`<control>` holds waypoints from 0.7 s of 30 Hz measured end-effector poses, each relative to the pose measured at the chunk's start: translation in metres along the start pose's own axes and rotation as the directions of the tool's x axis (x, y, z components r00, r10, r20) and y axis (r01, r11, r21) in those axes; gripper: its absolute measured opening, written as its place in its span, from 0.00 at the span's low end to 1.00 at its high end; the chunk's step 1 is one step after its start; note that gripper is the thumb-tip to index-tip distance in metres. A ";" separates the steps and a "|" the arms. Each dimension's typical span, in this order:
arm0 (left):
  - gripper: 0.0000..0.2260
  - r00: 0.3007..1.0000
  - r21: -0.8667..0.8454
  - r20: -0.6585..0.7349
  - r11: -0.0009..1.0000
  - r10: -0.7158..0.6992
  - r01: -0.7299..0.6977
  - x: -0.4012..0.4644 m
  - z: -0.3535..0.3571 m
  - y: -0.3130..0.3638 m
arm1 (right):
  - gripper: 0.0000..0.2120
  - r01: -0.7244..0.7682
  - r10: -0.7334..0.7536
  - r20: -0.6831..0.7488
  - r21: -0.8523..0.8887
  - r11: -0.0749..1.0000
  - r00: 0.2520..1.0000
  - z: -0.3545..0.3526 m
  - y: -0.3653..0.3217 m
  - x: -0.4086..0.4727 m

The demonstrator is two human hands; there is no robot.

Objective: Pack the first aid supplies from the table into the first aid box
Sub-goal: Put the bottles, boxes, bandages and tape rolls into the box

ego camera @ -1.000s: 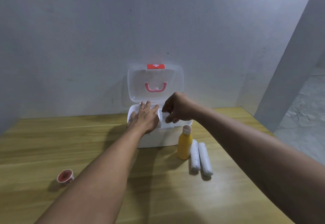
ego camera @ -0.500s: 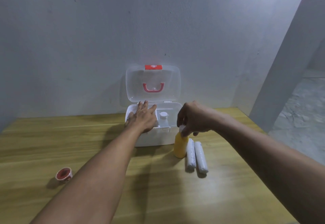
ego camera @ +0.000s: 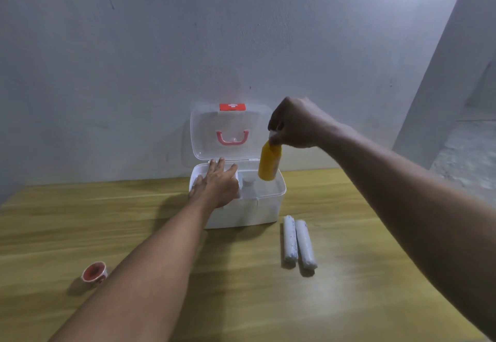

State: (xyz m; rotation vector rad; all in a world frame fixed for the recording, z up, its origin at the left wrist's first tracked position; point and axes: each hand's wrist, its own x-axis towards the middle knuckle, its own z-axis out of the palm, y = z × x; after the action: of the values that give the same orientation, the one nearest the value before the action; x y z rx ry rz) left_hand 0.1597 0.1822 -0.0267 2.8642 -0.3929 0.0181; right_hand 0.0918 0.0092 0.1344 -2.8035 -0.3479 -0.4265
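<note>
We are at a wooden table (ego camera: 80,223) pushed against a plain grey-white wall (ego camera: 188,46), with the first aid box (ego camera: 257,209) as our landmark — it sits at the far middle of the tabletop, close to the wall. To the right of the box, beyond the table's right edge, a pale partition (ego camera: 440,95) rises and a mottled grey floor (ego camera: 467,159) shows behind it.

The box's clear lid (ego camera: 230,132) stands upright, its pink handle (ego camera: 232,137) and red latch (ego camera: 232,107) facing us. On the near side of the box most of the wood is bare. Just in front of the box's right corner lie two white bandage rolls (ego camera: 298,242), side by side and touching. Well to the near left of the box sits a small red-and-white tape roll (ego camera: 94,272), close to our left forearm.

Our left hand (ego camera: 217,183) lies flat with fingers spread over the left part of the open box, resting on its rim. Our right hand (ego camera: 295,124) is pinched closed around the cap end of the yellow bottle (ego camera: 269,163) — the bottle hangs slightly tilted in the air above the box's right compartment, clear of the rim. A white-capped bottle (ego camera: 249,187) stands inside the box, just right of our left hand.
</note>
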 end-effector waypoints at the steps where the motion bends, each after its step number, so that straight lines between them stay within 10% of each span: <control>1: 0.27 1.000 0.015 -0.006 1.000 0.010 -0.010 0.000 0.001 -0.001 | 0.09 -0.001 0.000 -0.006 -0.037 0.999 1.000 0.012 0.002 0.005; 21: 0.25 0.999 -0.074 0.013 0.997 -0.032 0.033 -0.006 -0.004 0.004 | 0.17 -0.169 0.170 0.009 -0.058 0.984 0.985 0.086 0.043 0.005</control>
State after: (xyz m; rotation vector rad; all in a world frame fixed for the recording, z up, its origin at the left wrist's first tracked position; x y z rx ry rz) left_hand 0.1532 0.1815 -0.0218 2.7984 -0.3425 -0.0193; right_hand 0.1306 -0.0031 0.0465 -2.8632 -0.0995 -0.3832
